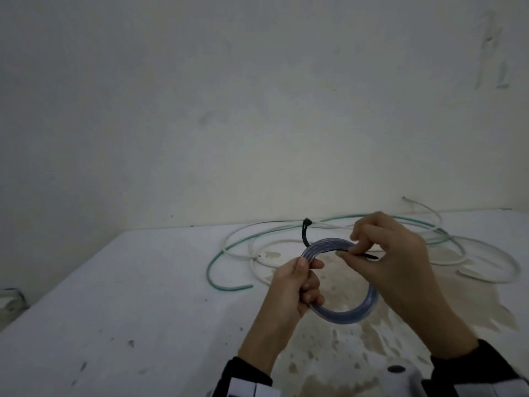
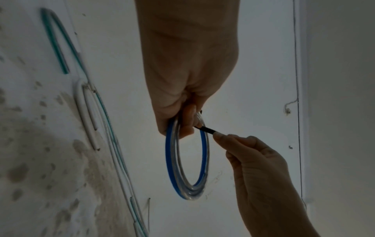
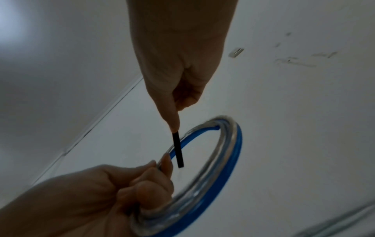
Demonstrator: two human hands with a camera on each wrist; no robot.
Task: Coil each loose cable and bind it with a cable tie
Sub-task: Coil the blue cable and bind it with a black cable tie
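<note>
A coil (image 1: 347, 314) of blue and clear cable is held above the stained white table (image 1: 143, 282). My left hand (image 1: 309, 279) grips the coil's left side, fingers curled round its strands. My right hand (image 1: 347, 252) pinches a black cable tie (image 1: 369, 256) at the coil's top right; another black end (image 1: 305, 233) sticks up behind the coil's top left. In the left wrist view the left hand (image 2: 186, 126) holds the coil (image 2: 170, 160) while the right hand (image 2: 218, 135) pulls the tie (image 2: 206, 129). In the right wrist view the tie (image 3: 178, 149) crosses inside the coil (image 3: 229, 160).
A loose green cable (image 1: 217, 270) and a loose white cable (image 1: 486, 276) sprawl over the back of the table against the wall. Brown stains (image 1: 357, 353) cover the near right of the table. A pale object (image 1: 8, 299) sits off the table's left edge.
</note>
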